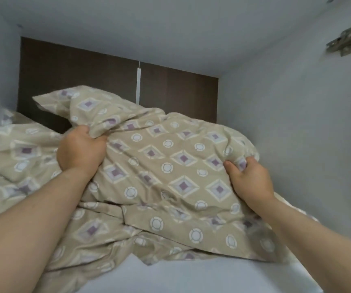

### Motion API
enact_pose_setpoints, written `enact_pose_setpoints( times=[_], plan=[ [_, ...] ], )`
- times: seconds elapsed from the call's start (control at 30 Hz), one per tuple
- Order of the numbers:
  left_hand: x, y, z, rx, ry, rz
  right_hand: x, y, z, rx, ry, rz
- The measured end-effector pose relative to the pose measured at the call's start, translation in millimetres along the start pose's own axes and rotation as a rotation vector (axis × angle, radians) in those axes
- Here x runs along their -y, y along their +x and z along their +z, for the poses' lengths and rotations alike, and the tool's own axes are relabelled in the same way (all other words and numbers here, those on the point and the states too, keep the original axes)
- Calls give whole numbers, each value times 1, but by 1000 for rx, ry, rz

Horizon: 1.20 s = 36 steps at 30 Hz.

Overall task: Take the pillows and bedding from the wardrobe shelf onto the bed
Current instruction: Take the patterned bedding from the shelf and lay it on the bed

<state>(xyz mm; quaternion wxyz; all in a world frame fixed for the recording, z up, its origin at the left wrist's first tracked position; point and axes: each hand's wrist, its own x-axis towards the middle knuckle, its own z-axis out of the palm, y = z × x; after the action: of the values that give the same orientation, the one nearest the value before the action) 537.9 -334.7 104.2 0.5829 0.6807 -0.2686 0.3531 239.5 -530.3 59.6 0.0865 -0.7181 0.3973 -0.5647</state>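
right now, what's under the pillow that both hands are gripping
Under the pillow lies crumpled bedding in the same beige diamond print, spread on the white wardrobe shelf. Anything beneath the pillow's middle is covered.

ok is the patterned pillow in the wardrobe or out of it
In. The pillow sits between the wardrobe walls, over the shelf, gripped by the left hand and right hand.
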Motion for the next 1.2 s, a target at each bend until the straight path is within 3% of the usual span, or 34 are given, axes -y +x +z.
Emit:
enact_pose_setpoints(
  times=[0.3, 0.6, 0.9, 1.2],
  plan=[
    [-72, -39, -81, -108, -177, 35, 17, -38, -124, -142, 33, -66],
    [-118, -150, -169, -175, -160, -13, -11, -111, -245, -90, 126, -80],
    [-136, -260, -250, -132, -192, -107, -40, -202, -329, -28, 162, -26],
    [-139, -317, -274, 0, -209, -177, -55, -267, -380, -27, 81, 54]
  ],
)
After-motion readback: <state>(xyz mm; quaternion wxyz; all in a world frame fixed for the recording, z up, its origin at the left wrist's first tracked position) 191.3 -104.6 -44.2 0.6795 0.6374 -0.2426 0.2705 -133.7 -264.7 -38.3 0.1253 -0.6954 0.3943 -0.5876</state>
